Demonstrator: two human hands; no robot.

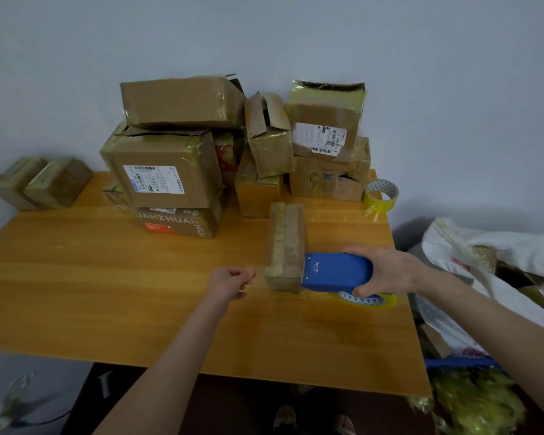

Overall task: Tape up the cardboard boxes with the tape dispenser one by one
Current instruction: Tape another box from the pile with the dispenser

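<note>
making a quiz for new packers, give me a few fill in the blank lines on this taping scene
The ____ hand grips the tape dispenser against the small box.
The dispenser's body is ____.
The spare tape roll stands at the table's far ____ corner.
Missing: right; blue; right.

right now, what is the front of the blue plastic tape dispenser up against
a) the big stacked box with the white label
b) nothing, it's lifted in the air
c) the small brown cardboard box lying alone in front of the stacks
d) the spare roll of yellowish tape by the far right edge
c: the right hand grips the blue plastic tape dispenser, whose front edge meets the near end of the small brown cardboard box, which lies apart from the stacks.
</note>
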